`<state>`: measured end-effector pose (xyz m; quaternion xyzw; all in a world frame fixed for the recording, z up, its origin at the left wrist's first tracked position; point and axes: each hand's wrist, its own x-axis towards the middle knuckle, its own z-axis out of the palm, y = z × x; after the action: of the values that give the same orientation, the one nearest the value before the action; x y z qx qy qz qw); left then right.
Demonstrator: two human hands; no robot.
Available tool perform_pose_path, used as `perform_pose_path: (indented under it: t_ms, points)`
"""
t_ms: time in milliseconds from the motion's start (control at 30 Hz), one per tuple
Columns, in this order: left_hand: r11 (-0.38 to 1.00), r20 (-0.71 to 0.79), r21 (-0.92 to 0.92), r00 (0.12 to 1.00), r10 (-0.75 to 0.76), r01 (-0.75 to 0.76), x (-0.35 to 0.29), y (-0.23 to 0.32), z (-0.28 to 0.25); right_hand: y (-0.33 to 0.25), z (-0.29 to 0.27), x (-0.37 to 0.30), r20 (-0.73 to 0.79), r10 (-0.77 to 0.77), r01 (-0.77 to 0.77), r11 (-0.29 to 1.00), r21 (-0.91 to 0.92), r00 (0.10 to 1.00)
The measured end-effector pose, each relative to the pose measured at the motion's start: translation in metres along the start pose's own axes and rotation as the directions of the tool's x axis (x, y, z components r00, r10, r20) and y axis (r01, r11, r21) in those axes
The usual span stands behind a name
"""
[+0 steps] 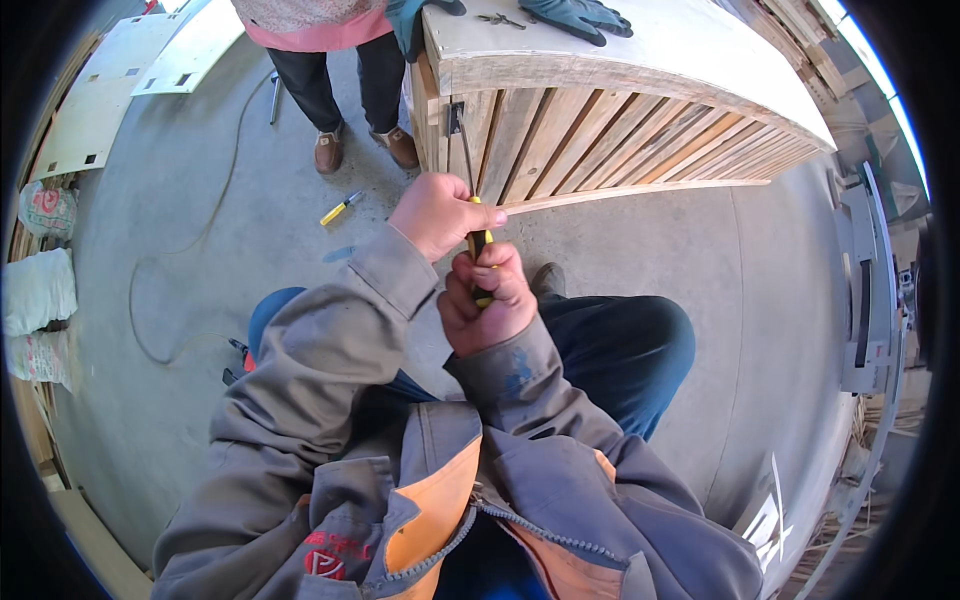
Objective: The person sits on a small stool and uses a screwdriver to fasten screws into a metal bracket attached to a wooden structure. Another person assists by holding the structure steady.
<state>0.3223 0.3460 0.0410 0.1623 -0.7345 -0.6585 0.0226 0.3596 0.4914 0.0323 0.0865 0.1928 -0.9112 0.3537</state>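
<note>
Both of my hands are on one screwdriver with a yellow-and-black handle and a long metal shaft. My left hand is closed around the front of the handle, thumb laid across it. Below it, my right hand wraps the rear of the handle. The shaft points away from me to a small dark metal fitting on the end of a slatted wooden crate. I cannot tell whether the tip is seated in a screw there.
Another person's gloved hands rest on the crate's white top, beside small metal pieces. A second yellow-handled screwdriver lies on the concrete floor, near a long cable. White sacks and panels line the left side.
</note>
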Motion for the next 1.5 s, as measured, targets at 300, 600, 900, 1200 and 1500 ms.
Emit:
perform_pose_path:
  t_ms: [300, 600, 900, 1200, 1500]
  points:
    - [0.886, 0.171, -0.400, 0.969, -0.179, 0.234, -0.011, 0.005, -0.013, -0.017, 0.020, 0.000, 0.481, -0.247, 0.475, -0.086, -0.876, 0.841]
    - [0.530, 0.375, -0.800, 0.924, 0.073, 0.282, -0.014, -0.024, -0.003, -0.035, 0.050, -0.009, 0.411, -0.034, 0.274, -0.695, -0.665, 0.911]
    - [0.968, 0.078, -0.189, 0.986, -0.150, 0.163, -0.015, 0.013, -0.007, 0.004, -0.010, 0.006, 0.099, -0.093, 0.116, 0.957, -0.266, 0.991]
    - [0.933, 0.082, -0.339, 0.991, -0.101, 0.123, -0.012, 0.005, -0.004, -0.021, -0.001, 0.008, 0.322, -0.207, 0.374, 0.302, -0.877, 0.924]
    - [0.562, 0.383, -0.778, 0.921, 0.073, 0.279, -0.017, -0.028, -0.012, -0.027, 0.045, -0.012, 0.454, -0.050, 0.305, -0.675, -0.672, 0.889]
